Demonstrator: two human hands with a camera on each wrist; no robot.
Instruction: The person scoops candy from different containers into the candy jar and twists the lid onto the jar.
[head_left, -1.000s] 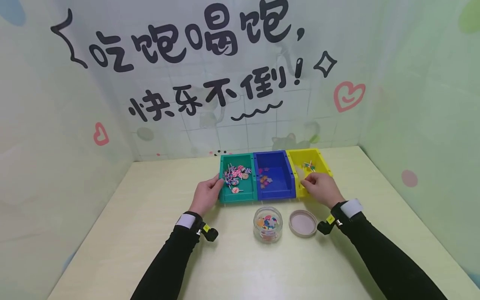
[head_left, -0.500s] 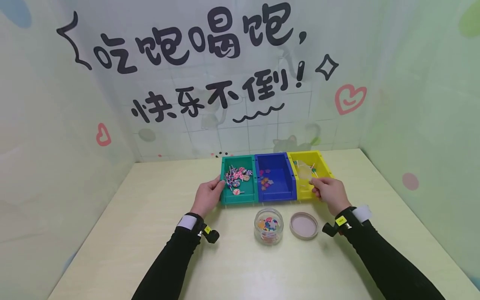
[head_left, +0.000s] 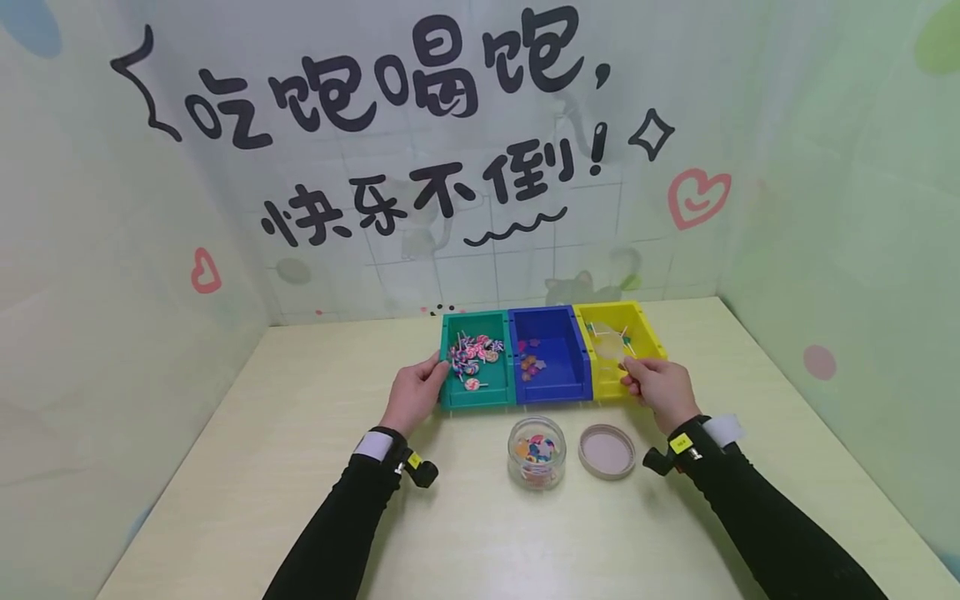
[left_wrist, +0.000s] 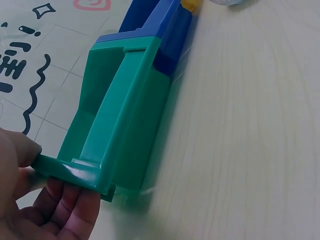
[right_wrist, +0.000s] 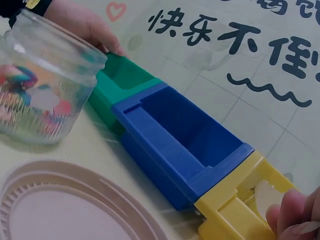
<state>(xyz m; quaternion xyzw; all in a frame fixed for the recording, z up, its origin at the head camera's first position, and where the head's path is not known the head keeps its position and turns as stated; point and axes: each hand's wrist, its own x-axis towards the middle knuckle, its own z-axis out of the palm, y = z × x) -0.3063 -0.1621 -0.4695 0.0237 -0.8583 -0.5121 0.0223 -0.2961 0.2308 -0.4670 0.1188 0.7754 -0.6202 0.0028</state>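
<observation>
My left hand (head_left: 414,393) grips the outer wall of the green bin (left_wrist: 107,135), thumb on top and fingers curled beneath its edge. Inside the green bin lie several lollipop-shaped pieces (head_left: 476,354). The blue bin (right_wrist: 180,135) adjoins it and holds several small star-like pieces (head_left: 532,364). At the right end is the yellow bin (head_left: 622,315), with a few small stick pieces (head_left: 627,340). Over it my right hand (head_left: 662,389) pinches a pale translucent rounded piece (head_left: 607,343), broad at its far end; the fingers hide its near end.
A glass jar (head_left: 536,471) with colourful pieces inside stands in front of the blue bin. Right of it, a round pale pink lid (head_left: 607,452) lies on the light wooden table (head_left: 465,542). A printed backdrop (head_left: 375,275) rises behind the bins.
My right hand has drawn back slightly toward me and to the right, and the translucent piece now shows more fully over the yellow bin. My left hand stays on the green bin.
</observation>
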